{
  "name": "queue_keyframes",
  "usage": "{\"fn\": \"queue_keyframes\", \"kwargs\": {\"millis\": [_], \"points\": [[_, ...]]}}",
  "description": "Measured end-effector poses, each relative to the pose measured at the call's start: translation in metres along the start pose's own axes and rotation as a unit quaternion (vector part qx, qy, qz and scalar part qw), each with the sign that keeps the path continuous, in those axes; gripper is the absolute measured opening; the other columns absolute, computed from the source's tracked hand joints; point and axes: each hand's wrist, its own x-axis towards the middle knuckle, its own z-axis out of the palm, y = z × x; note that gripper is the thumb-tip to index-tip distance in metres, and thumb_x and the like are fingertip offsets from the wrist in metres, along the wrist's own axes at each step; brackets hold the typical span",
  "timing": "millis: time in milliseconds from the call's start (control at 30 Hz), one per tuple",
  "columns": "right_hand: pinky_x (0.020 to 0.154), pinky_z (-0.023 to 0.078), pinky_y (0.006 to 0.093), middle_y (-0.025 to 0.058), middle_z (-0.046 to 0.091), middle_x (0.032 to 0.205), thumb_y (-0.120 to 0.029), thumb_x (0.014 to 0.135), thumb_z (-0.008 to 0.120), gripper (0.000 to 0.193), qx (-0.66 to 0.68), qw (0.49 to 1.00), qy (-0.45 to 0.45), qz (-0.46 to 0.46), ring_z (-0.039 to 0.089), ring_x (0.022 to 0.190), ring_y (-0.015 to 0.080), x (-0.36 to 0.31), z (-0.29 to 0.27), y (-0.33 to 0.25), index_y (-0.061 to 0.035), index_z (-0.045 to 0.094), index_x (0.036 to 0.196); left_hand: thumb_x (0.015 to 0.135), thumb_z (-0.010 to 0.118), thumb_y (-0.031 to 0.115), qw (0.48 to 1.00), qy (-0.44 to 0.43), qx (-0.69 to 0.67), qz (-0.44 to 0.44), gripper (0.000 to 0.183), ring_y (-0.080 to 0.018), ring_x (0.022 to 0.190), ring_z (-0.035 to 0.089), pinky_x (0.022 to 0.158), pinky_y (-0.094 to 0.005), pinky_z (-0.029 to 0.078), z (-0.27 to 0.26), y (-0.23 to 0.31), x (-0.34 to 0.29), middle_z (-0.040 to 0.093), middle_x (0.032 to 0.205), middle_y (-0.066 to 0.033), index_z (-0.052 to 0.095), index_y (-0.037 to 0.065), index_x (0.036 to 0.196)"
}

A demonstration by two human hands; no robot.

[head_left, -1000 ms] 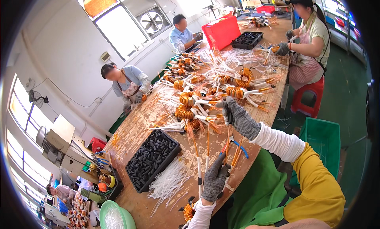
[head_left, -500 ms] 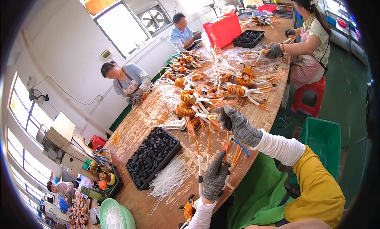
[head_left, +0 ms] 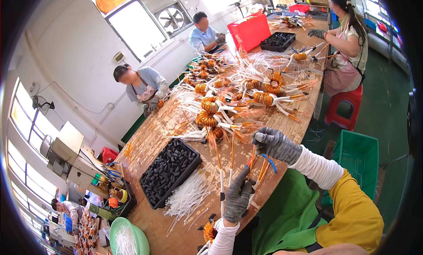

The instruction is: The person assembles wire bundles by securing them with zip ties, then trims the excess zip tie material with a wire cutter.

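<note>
My left hand (head_left: pixel 238 197), in a grey glove, is closed round a bundle of copper wire leads (head_left: pixel 252 163) near the table's front edge. My right hand (head_left: pixel 278 145), also gloved, pinches at the upper ends of these leads with bent fingers. An orange copper-wound coil (head_left: pixel 209 232) sits beside my left wrist; white-sleeved leads (head_left: pixel 222 189) rise from it, with bare copper-coloured ends. A blue curved handle (head_left: pixel 269 163) shows just below my right hand, its tool partly hidden by the wires.
A black tray of short black sleeves (head_left: pixel 169 173) and loose white tubes (head_left: pixel 187 195) lie to the left. Many wound coils (head_left: pixel 207 118) cover the table's middle. A green bowl (head_left: pixel 128 237) holds white tubes; a green bin (head_left: pixel 354 162) stands right. Several co-workers sit around the table.
My right hand has shifted slightly right and down along the wire ends; my left stays in place. The co-worker on the right has lifted a hand off a coil, which now lies on the table.
</note>
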Motion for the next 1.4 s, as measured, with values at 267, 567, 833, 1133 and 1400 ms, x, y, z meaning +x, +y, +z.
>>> {"fn": "queue_keyframes", "kwargs": {"millis": [267,567,833,1133,1400], "points": [[0.054,0.041,0.0212,-0.0006,0.057,0.07,-0.032,0.077,0.071,0.03,-0.252,0.967,0.032,-0.032,0.05,0.06,0.0057,-0.018,0.019,0.001,-0.0058,0.059,0.083,0.087,0.05,-0.002,0.999,0.0,0.04,-0.005,0.039,-0.0067,0.07,0.055,0.063,-0.0204,0.047,0.001,0.004,-0.005,0.062,0.088,-0.004,0.051,0.006,0.125],[0.053,0.045,0.0205,0.0007,0.062,0.077,-0.023,0.082,0.067,0.028,-0.225,0.973,-0.038,0.045,0.054,0.059,0.0059,-0.051,0.03,0.035,-0.0018,0.063,0.1,0.085,0.055,0.0,0.996,0.022,0.001,-0.084,0.044,-0.0089,0.075,0.057,0.062,-0.0224,0.049,-0.021,-0.006,-0.032,0.06,0.089,-0.0059,0.044,0.003,0.127],[0.053,0.043,0.0193,-0.0002,0.061,0.07,-0.025,0.077,0.072,0.026,-0.306,0.949,-0.002,0.078,0.051,0.058,0.0036,-0.057,0.052,0.027,-0.002,0.064,0.087,0.082,0.059,-0.002,0.996,0.083,-0.005,-0.012,0.029,-0.0102,0.071,0.06,0.06,-0.0209,0.049,-0.023,-0.036,-0.056,0.06,0.086,-0.0046,0.056,-0.002,0.111],[0.045,0.043,0.0189,0.0021,0.063,0.07,-0.015,0.079,0.069,0.021,-0.29,0.95,-0.09,0.071,0.052,0.049,0.0058,-0.052,0.045,0.034,-0.0014,0.064,0.094,0.083,0.058,-0.001,0.986,0.079,-0.116,-0.09,0.02,-0.0159,0.083,0.063,0.076,-0.0263,0.051,-0.034,-0.04,-0.057,0.064,0.092,-0.0075,0.061,-0.003,0.103],[0.042,0.043,0.0185,0.0014,0.06,0.062,-0.024,0.079,0.07,0.025,-0.299,0.931,-0.067,0.201,0.053,0.045,0.0055,-0.03,0.038,0.038,0.0003,0.063,0.084,0.084,0.058,0.001,0.975,0.053,-0.19,-0.098,0.028,-0.0177,0.083,0.063,0.074,-0.0276,0.051,-0.036,-0.032,-0.057,0.062,0.09,-0.0089,0.053,-0.001,0.111]]}}
